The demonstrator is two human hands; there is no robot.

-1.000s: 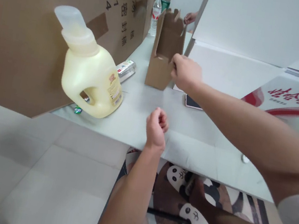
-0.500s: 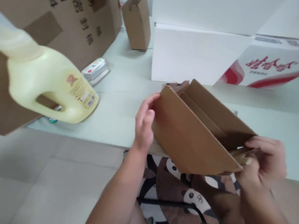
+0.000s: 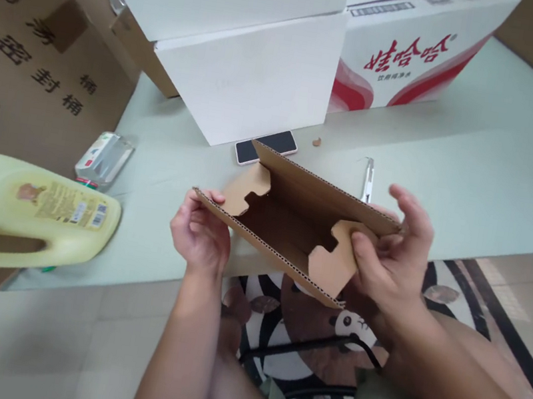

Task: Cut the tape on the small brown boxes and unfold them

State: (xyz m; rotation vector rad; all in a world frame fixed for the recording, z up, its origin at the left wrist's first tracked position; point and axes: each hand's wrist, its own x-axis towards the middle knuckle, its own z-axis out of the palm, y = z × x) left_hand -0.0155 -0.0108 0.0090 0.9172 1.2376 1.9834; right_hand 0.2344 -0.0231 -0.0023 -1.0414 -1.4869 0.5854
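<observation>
I hold a small brown corrugated cardboard box [image 3: 293, 221] over my lap, its open end facing me with two notched flaps showing. My left hand [image 3: 200, 236] grips its left corner. My right hand [image 3: 391, 260] holds its right end, thumb pressed on the right flap. A pale yellow detergent jug [image 3: 26, 215] leans at the left on the pale green surface [image 3: 451, 181], apart from both hands.
Behind the box lie a phone [image 3: 265, 147] and a thin metal tool [image 3: 367, 178]. A white carton [image 3: 245, 81], a red-and-white printed carton [image 3: 411, 54] and a big brown printed carton [image 3: 26, 53] stand at the back. A small clear packet [image 3: 104, 157] lies near the jug.
My right hand took the small box from the back of the surface and brought it to my lap. My left hand joined it, and the open end now faces me.
</observation>
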